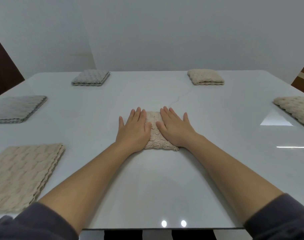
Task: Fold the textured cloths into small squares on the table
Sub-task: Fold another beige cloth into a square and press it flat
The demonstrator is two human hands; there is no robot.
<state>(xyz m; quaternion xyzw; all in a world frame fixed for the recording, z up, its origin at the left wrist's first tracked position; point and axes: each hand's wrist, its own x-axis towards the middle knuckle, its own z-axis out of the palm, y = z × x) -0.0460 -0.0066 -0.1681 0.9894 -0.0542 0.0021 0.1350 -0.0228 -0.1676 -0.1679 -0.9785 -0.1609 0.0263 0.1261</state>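
Textured cloths, six in all
Beige, four: centre beige cloth (154,135), far-right beige cloth (205,77), right-edge beige cloth (296,110), near-left beige cloth (23,174)
Grey, two: far-left grey cloth (91,77), left-edge grey cloth (16,108)
Hands, two: left hand (133,130), right hand (175,129)
Dark sleeves, two: left sleeve (35,222), right sleeve (282,219)
White table (156,187), one

a beige fluffy textured cloth (154,135) lies flat before me, middle of the white table (147,184), folded into a small thick square.
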